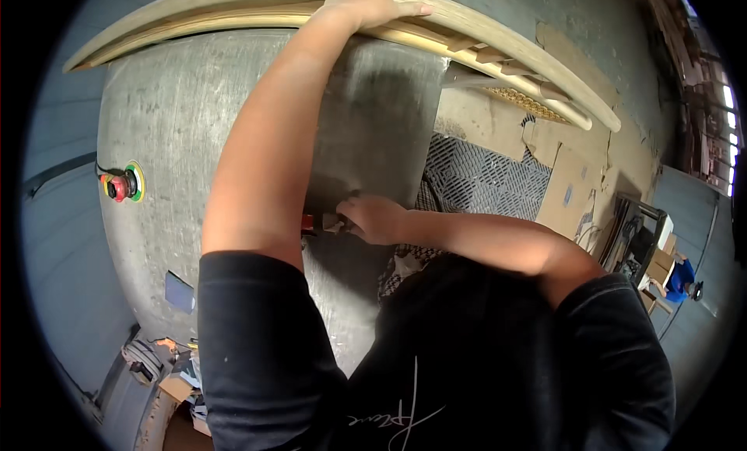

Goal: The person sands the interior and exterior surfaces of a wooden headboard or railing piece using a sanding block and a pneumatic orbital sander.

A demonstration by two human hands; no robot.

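A pale curved wooden frame [513,45], with long bowed rails and short slats between them, lies along the far edge of the grey worktop [171,85]. My left hand [362,3] reaches far forward and grips its upper rail, thumb along the wood; the fingers run out of the picture at the top. Close to my body, my right hand [379,220] has its fingers curled at a small pale piece [332,222] beside a red part [308,222]. What it pinches is mostly hidden by the fingers and my left forearm.
A red push button on a yellow-green disc [124,182] sits at the worktop's left, above a bluish rectangle [180,292]. Patterned cloth [486,178] and flattened cardboard [566,185] lie at the right. A rack with boxes [646,245] stands far right; coiled hose [142,361] is lower left.
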